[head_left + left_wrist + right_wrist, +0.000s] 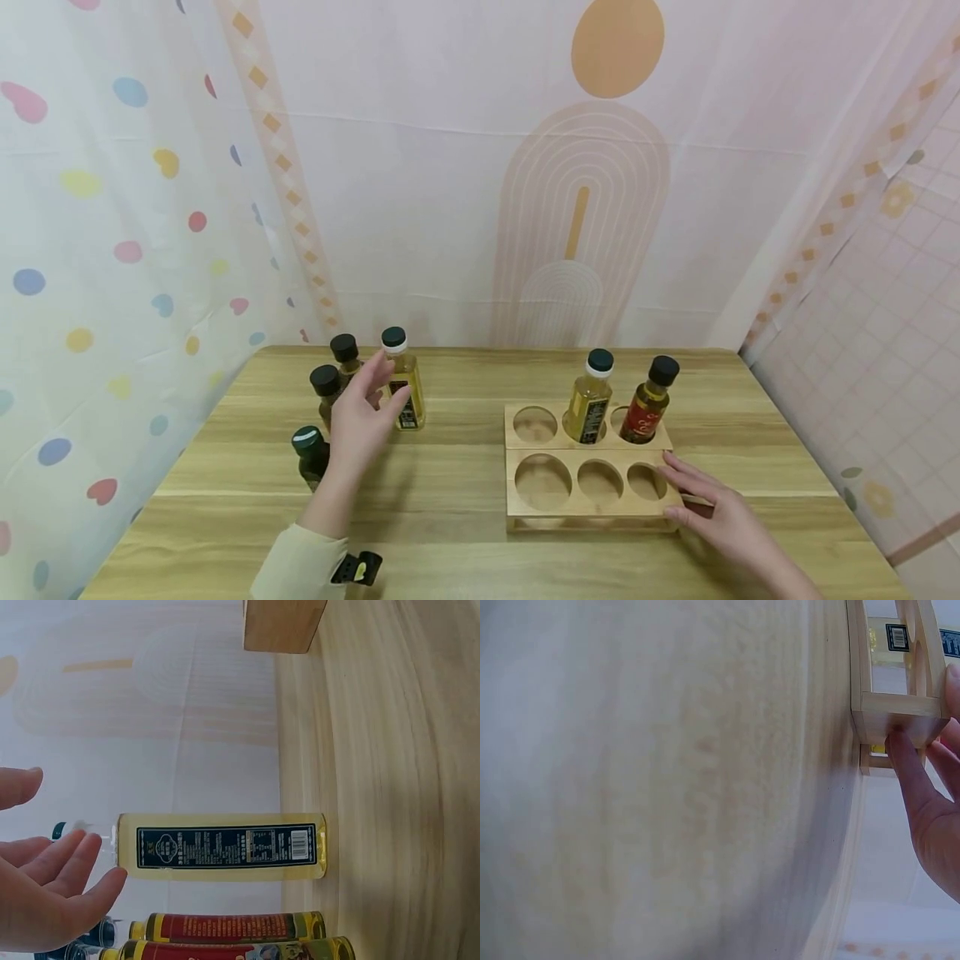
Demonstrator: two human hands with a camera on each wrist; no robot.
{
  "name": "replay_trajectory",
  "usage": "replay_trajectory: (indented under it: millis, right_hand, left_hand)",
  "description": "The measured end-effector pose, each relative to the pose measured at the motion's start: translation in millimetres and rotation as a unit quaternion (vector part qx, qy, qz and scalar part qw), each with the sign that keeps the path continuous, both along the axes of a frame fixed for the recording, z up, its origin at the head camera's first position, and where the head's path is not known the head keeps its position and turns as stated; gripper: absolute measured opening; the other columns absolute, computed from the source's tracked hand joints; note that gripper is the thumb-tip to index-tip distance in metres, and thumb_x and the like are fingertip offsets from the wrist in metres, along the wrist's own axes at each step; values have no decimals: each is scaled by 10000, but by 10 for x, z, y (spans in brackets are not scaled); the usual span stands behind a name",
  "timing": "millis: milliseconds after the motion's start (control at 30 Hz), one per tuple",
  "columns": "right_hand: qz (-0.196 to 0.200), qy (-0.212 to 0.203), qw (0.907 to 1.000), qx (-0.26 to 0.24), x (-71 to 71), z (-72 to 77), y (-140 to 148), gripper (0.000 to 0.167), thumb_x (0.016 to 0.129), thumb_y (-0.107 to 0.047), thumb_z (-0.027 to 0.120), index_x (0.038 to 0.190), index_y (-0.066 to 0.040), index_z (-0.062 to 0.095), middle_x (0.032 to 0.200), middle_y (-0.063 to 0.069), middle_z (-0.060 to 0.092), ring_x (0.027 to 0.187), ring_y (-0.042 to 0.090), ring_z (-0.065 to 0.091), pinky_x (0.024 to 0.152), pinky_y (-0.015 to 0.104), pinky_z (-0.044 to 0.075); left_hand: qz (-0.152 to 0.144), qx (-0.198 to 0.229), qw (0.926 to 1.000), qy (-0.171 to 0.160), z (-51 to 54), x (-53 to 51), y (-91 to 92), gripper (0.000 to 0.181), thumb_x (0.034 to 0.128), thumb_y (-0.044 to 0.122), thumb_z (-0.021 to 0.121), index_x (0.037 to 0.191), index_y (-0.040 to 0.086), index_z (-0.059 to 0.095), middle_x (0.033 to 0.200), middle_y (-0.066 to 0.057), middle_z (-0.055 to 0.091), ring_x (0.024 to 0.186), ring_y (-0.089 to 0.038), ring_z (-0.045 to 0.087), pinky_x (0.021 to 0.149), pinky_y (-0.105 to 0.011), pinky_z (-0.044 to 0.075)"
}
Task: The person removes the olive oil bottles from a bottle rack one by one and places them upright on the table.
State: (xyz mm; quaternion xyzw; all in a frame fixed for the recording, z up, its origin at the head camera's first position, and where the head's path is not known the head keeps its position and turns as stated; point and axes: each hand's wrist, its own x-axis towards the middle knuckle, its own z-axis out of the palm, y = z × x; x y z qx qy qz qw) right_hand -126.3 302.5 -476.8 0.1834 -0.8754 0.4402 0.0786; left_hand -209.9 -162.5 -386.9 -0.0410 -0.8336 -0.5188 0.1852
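My left hand (363, 421) is raised at the left, its fingers spread apart with nothing held. Just behind it stands an upright bottle of yellow oil (407, 392) with a dark green cap and black label; the left wrist view shows a gap between thumb and fingers near this oil bottle's (225, 846) neck. At the right, my right hand (723, 508) holds the end of a two-tier wooden bottle rack (517, 504), thumb near its front corner. In the right wrist view, fingertips touch the rack's end panel (900, 720). Part of the right hand is out of that view.
The rack's back row holds another yellow oil bottle (588, 408) and a red-labelled bottle (645, 412). Left of my left hand stand two black-capped bottles (326, 382) and a dark green-capped bottle (310, 454), partly hidden. A patterned curtain (420, 208) hangs behind the table (450, 492).
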Motion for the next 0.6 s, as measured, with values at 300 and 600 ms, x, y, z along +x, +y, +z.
replay_trajectory:
  millis: [300, 600]
  right_hand:
    - [85, 162, 9998, -112, 4, -17, -5, 472, 851, -62, 764, 1291, 36, 627, 1470, 111, 470, 1218, -138, 389, 792, 228, 563]
    - [12, -64, 9999, -91, 2, 9, -8, 477, 866, -101, 758, 1310, 10, 623, 1460, 196, 459, 1196, -143, 395, 792, 235, 565]
  left_hand:
    - [-401, -264, 9988, -5, -98, 32, 159, 611, 883, 108, 760, 1425, 7, 497, 1250, -201, 642, 1161, -329, 610, 1013, -467, 467]
    - [-1188, -373, 9908, -521, -230, -4, 401, 674, 856, 109, 782, 1437, -22, 467, 1260, -197, 632, 1143, -347, 613, 1013, -522, 453]
